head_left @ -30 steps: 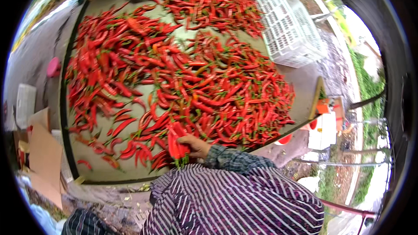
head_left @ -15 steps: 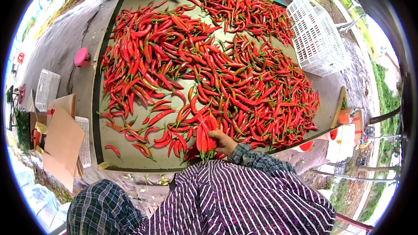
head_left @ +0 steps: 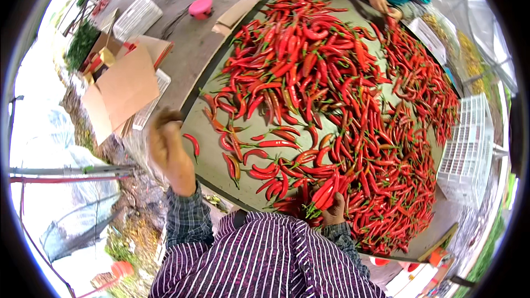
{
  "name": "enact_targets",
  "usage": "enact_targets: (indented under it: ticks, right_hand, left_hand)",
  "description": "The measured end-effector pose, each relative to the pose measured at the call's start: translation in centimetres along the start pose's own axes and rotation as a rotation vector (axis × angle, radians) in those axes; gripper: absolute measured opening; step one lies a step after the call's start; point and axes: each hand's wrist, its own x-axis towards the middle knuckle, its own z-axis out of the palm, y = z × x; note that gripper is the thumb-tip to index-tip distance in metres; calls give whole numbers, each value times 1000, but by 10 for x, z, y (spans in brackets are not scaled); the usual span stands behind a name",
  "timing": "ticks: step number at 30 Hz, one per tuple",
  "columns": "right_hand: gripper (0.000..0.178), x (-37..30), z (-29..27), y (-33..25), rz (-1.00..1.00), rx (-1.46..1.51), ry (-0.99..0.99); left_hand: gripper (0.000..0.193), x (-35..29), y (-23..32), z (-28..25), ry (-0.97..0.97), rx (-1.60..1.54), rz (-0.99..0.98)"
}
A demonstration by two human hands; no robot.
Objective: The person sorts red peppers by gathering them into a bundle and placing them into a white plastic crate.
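Note:
My right hand [head_left: 334,211] is closed around a bunch of red chili peppers [head_left: 326,193], their green stems pointing down toward me, at the near edge of the table. Off the table's left edge, my left hand [head_left: 170,152] is raised beside the cardboard, its fingers bent and smeared by motion. Whether it holds anything cannot be made out. Beyond the bunch spreads a large heap of red chili peppers [head_left: 292,49]; some show green or brown patches. A single red chili pepper [head_left: 192,146] lies near the left edge, close to my left hand.
A co-worker's hands [head_left: 381,3] are at the far edge, over the peppers. A white plastic crate [head_left: 467,152] leans at the table's right side. Cardboard [head_left: 126,85], another white crate [head_left: 138,17] and a pink stool [head_left: 200,8] are on the left. The table [head_left: 207,157] has a dark raised rim.
My left hand has come into view at the left. The view has swung leftward, shifting the table to the right. My right hand still grips the chili peppers. The co-worker's hands are now close together.

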Motion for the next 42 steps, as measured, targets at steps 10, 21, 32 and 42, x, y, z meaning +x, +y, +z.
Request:
enact_targets:
  ticks: [10,21,32,42]
  right_hand:
    - [56,32,-13,-3,-22,93,146]
    - [51,35,-8,8,-100,171,278]
    - [61,14,-6,31,-68,142,216]
    - [59,42,28,10,-21,20,57]
  left_hand:
    - [18,-18,-148,7,-296,561,-169]
    - [15,-20,-182,89,-637,861,35]
    - [29,-29,-153,29,-851,772,-409]
    - [23,-24,-135,-5,-991,-203,-883]
